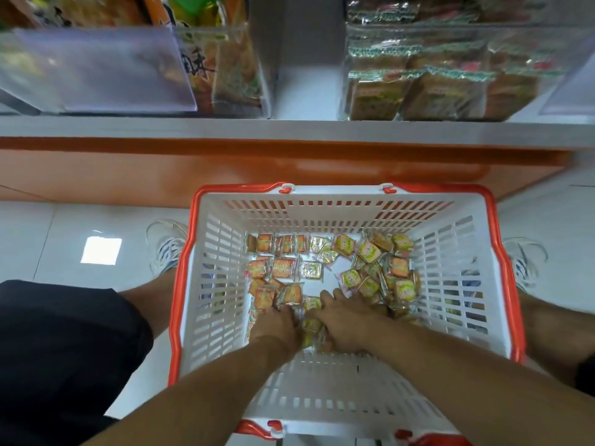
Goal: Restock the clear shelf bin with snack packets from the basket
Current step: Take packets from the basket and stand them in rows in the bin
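Note:
A white basket with an orange rim stands on the floor between my feet. Several small square snack packets lie on its bottom, orange ones on the left and yellow-pink ones on the right. Both my hands are down inside the basket at its near side. My left hand curls its fingers over packets at the lower left. My right hand curls round a cluster of yellow packets between the two hands. On the shelf above stands a clear bin with stacked brown packets.
A second clear bin with larger snack bags sits on the shelf at the left. The grey shelf edge and an orange base panel run across in front of the basket. White floor tiles lie on both sides.

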`<action>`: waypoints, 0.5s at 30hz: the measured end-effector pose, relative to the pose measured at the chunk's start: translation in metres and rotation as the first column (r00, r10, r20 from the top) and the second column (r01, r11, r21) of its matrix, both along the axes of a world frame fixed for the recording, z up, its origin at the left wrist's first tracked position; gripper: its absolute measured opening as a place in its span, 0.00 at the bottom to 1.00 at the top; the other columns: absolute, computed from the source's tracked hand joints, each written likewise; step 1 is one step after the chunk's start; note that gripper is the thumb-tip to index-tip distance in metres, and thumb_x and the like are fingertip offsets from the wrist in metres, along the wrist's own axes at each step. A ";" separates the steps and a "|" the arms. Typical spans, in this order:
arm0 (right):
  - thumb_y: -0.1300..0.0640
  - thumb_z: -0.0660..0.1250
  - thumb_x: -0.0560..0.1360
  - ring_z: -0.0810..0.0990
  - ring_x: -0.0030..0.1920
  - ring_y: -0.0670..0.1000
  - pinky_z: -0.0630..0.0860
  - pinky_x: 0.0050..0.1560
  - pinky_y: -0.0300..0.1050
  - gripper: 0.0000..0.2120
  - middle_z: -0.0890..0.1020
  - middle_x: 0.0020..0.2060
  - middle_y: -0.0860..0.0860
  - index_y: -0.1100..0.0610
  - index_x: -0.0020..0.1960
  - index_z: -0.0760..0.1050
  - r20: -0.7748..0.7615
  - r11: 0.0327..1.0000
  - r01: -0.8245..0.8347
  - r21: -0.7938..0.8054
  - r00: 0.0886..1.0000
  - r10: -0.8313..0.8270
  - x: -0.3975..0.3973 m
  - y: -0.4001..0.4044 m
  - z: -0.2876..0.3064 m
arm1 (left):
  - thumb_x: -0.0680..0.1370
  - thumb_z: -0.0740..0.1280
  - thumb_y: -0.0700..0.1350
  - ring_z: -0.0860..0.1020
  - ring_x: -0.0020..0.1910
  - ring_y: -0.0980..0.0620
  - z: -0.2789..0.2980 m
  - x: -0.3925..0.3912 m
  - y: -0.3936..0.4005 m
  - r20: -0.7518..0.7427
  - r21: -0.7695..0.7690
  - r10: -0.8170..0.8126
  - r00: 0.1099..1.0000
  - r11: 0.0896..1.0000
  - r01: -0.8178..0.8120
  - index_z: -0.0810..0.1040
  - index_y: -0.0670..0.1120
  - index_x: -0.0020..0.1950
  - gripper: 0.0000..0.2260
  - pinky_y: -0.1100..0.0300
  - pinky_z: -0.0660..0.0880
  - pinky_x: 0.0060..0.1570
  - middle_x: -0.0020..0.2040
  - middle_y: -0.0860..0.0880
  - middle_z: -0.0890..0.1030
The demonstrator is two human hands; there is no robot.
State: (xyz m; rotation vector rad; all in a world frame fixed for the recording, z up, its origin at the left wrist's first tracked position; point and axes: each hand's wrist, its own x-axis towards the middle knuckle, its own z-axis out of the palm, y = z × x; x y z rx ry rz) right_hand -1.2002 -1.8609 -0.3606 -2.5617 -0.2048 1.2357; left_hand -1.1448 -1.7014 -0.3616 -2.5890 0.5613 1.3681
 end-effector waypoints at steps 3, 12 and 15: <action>0.47 0.69 0.74 0.70 0.64 0.60 0.71 0.60 0.64 0.22 0.70 0.61 0.54 0.45 0.66 0.72 0.029 1.000 0.018 0.000 0.999 -0.018 0.001 0.000 0.002 | 0.79 0.68 0.50 0.81 0.59 0.45 -0.004 0.004 0.003 -0.023 -0.044 0.151 0.988 0.987 -0.152 0.76 0.46 0.64 0.15 0.53 0.78 0.57 0.62 0.44 0.80; 0.42 0.68 0.75 0.67 0.68 0.61 0.66 0.63 0.68 0.31 0.70 0.66 0.57 0.38 0.75 0.61 -0.041 0.998 -0.047 0.047 0.998 0.049 -0.001 0.006 0.000 | 0.69 0.76 0.36 0.83 0.45 0.47 -0.007 -0.011 0.008 -0.126 -0.293 0.567 0.814 0.762 -0.577 0.81 0.43 0.42 0.07 0.58 0.80 0.45 0.49 0.44 0.83; 0.44 0.70 0.75 0.70 0.64 0.61 0.72 0.51 0.56 0.27 0.72 0.62 0.57 0.47 0.71 0.68 0.006 0.997 0.015 0.082 1.000 -0.016 -0.003 0.010 -0.002 | 0.68 0.79 0.43 0.81 0.41 0.53 -0.005 -0.018 0.002 -0.176 -0.343 0.556 0.812 0.739 -0.580 0.80 0.50 0.42 0.10 0.63 0.77 0.40 0.42 0.53 0.82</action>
